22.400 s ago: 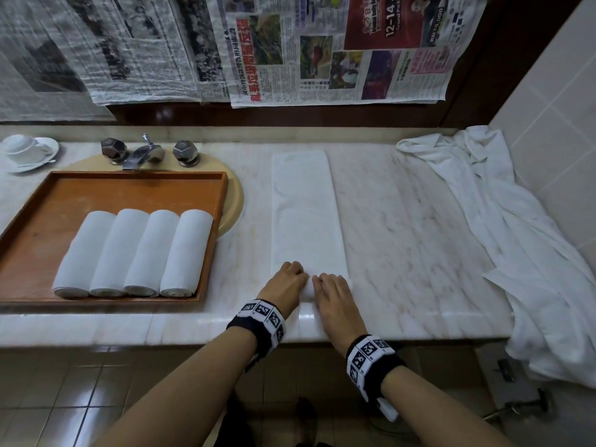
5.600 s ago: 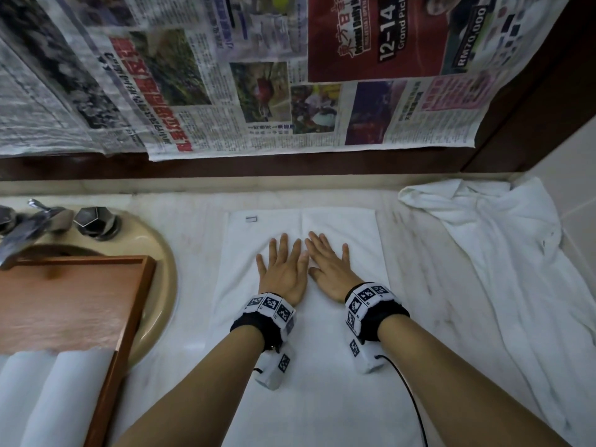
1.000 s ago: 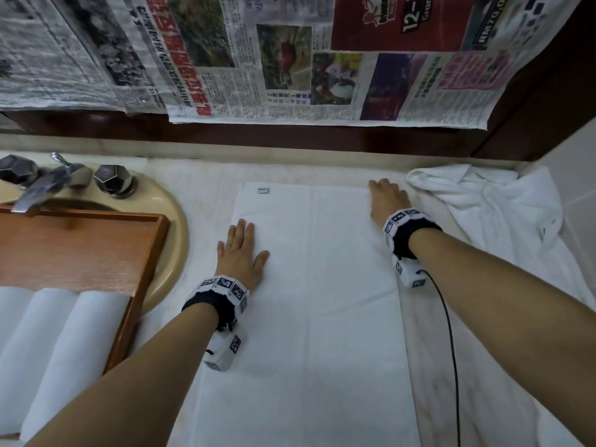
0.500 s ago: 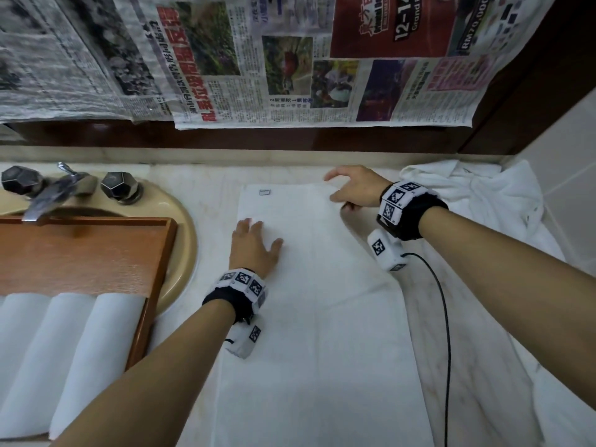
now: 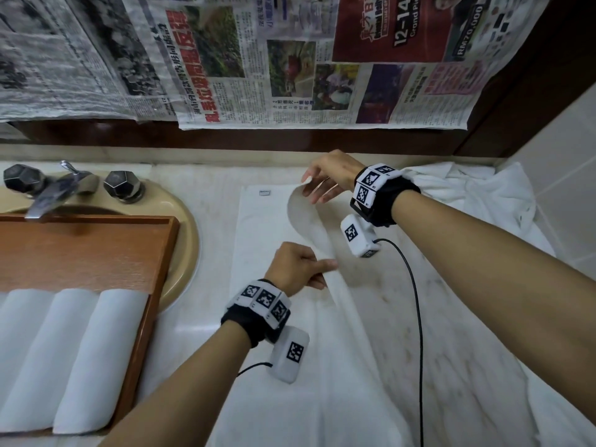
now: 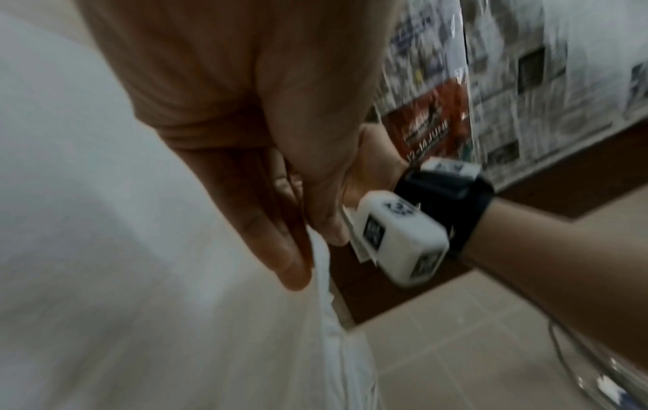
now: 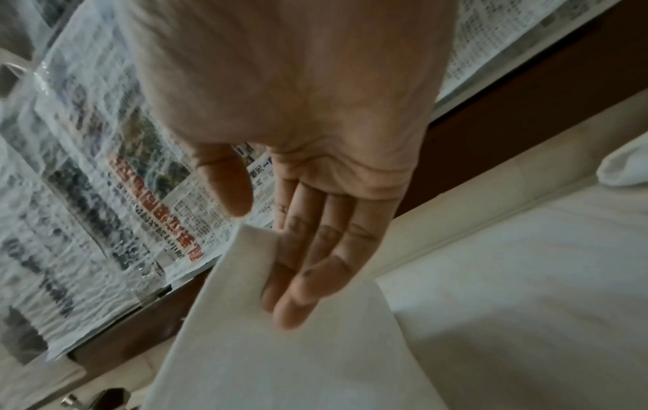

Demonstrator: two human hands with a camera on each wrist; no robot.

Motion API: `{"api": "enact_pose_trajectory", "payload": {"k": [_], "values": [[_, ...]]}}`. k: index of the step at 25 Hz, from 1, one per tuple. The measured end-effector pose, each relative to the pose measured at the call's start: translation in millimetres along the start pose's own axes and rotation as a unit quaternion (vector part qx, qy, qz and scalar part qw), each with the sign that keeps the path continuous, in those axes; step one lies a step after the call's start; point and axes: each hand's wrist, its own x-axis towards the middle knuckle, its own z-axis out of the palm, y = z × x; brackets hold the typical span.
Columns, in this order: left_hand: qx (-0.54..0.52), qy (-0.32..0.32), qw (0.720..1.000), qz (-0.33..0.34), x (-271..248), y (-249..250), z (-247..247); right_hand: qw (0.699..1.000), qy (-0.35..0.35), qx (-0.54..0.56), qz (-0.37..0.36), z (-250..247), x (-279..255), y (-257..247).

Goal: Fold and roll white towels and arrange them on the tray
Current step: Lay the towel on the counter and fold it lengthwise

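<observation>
A white towel (image 5: 267,240) lies lengthways on the marble counter, its right side raised and curling over to the left. My right hand (image 5: 311,188) pinches the lifted far right corner; in the right wrist view the corner sits between thumb and fingers (image 7: 305,266). My left hand (image 5: 325,274) pinches the same right edge nearer to me, thumb against curled fingers (image 6: 280,249). At the left the wooden tray (image 5: 80,253) holds rolled white towels (image 5: 80,356) side by side.
A heap of loose white towels (image 5: 483,195) fills the back right corner by the tiled wall. The faucet (image 5: 61,188) and beige basin rim (image 5: 187,227) sit behind the tray. Newspaper (image 5: 290,75) hangs above the counter. A wrist cable (image 5: 416,301) trails over the marble.
Both hands were flat on the towel. The right hand has since picked up the far right corner and the left has taken the right edge, lifting that side leftward.
</observation>
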Motion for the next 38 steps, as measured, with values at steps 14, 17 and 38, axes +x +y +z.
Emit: {"api": "enact_pose_trajectory", "payload": {"k": [14,17,38], "values": [[0.039,0.21,0.972,-0.097,16.8,-56.1,-87.9,0.95,0.121,-0.247,-0.148,66.4,82.8,17.6],[0.065,0.256,0.958,-0.115,25.9,-66.2,-90.1,0.933,0.119,-0.31,-0.138,85.2,99.7,27.1],[0.184,0.327,0.915,-0.151,47.2,-72.9,-97.2,0.846,0.085,-0.508,-0.14,94.8,143.5,42.4]]}}
